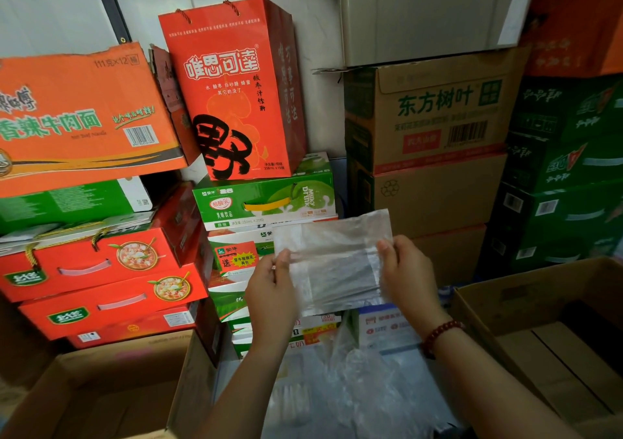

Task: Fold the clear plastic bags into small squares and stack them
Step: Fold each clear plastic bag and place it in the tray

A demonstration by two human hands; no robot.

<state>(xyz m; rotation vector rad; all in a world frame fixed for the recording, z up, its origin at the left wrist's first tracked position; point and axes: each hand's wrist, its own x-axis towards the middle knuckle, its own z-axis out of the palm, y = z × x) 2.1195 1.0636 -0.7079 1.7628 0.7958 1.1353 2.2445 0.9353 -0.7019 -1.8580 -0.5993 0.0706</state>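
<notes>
While stacked drink cartons (266, 199) crowd behind, left hand (271, 281) and right hand (406, 271) each pinch the folded plastic bag (333, 256).

- Left hand (271, 281): lower centre of frame, raised, back toward camera, fingers curled, thumb pinching the left edge of the clear plastic bag (332, 263).
- Right hand (406, 270): right of centre, level with the left, thumb and fingers pinching the bag's right edge.
- 2 bare forearms rise from the bottom edge, converging upward.
- Right wrist: red bead bracelet (440, 335).
</notes>
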